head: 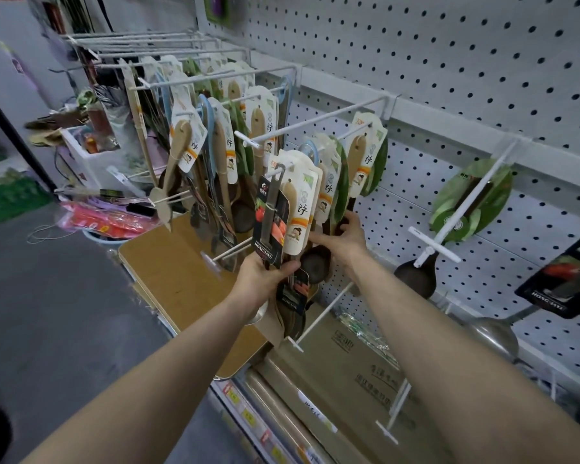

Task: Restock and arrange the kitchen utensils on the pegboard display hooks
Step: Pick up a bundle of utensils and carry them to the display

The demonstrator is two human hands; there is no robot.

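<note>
Hanging lot: black-carded steel utensil (271, 222), long axis upright, card top at the front tip of a white wire hook (347, 132). Left hand (265, 276) is nearer, its fingers curled round the utensil's lower end. Right hand (344, 236), just beside it, has fingers wrapped round cream-carded dark wooden spoons (315, 259) on that hook. The grey pegboard (449, 61) lies behind and right, probably the seating direction.

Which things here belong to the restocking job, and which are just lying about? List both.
Job: left hand gripping black-carded utensils; right hand holding hanging spoons; white hooks; pegboard.
Lying about: cardboard boxes; pink packets; brown board.
</note>
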